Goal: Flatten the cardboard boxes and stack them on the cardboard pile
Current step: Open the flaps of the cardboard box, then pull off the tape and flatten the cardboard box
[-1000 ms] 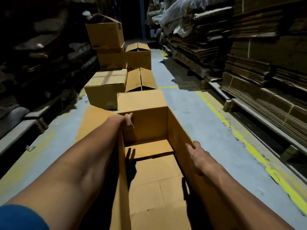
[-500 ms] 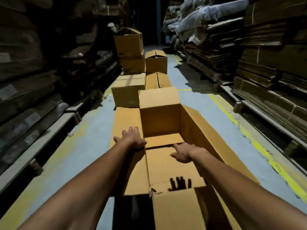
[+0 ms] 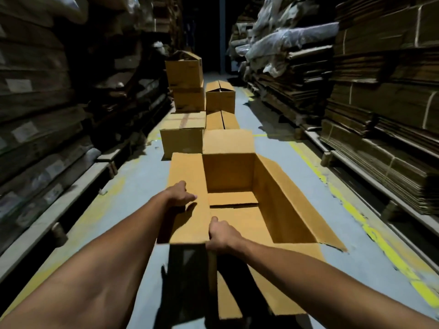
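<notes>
Dim aisle, hard shadows (edges warped)

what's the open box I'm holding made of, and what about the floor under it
Open box: looks like corrugated cardboard, matte tan, with creased fold lines and thin flaps. Floor: probably painted or sealed concrete, dull grey-blue, with worn yellow lines.

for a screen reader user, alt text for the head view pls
Two bare hands work an open cardboard box on a warehouse aisle floor: the left hand rests on its left flap, the right hand grips the near corner. More boxes stand behind.
</notes>
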`<state>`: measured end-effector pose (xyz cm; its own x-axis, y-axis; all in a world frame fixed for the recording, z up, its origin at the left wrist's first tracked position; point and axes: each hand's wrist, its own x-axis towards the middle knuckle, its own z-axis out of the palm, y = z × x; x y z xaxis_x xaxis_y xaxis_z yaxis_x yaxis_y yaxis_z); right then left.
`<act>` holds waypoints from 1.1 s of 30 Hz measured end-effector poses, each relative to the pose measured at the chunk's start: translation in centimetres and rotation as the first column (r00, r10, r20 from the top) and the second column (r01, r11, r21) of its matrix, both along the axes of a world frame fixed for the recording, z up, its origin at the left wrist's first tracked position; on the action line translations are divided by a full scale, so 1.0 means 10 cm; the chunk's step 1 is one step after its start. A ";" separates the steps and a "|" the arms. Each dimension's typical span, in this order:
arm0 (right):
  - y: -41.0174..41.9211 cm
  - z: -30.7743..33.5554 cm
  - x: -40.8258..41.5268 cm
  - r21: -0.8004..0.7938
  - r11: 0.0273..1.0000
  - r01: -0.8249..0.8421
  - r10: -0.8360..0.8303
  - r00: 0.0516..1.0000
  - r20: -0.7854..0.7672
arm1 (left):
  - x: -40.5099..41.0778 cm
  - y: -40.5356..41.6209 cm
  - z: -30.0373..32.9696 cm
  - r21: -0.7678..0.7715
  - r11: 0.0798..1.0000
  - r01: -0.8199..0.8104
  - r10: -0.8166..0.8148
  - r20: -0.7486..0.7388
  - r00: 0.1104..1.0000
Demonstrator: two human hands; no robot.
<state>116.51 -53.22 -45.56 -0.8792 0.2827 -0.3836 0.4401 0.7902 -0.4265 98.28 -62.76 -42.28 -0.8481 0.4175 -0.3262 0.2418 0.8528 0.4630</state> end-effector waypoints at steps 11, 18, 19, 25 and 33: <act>0.39 0.93 -0.16 -0.094 0.985 0.145 -0.173 0.848 -0.501 | -0.01 -0.18 0.50 0.722 0.622 -0.303 0.129 0.288 0.949; 0.50 1.22 -0.11 0.146 0.967 0.208 -0.070 0.770 -0.634 | 0.36 -0.15 0.69 0.730 0.522 -0.441 -0.010 0.523 0.853; 0.52 1.25 -0.11 0.173 0.959 0.226 -0.063 0.761 -0.645 | 0.37 -0.13 0.67 0.713 0.546 -0.440 0.014 0.517 0.856; 0.54 1.52 -0.23 0.117 0.953 0.280 -0.106 0.668 -0.736 | 0.53 -0.14 0.48 0.382 0.837 -0.393 0.166 0.507 0.846; 0.84 1.67 -0.36 -0.350 0.919 0.180 -0.393 0.383 -0.836 | 0.26 -0.21 1.34 0.523 0.791 -0.318 0.303 0.117 0.946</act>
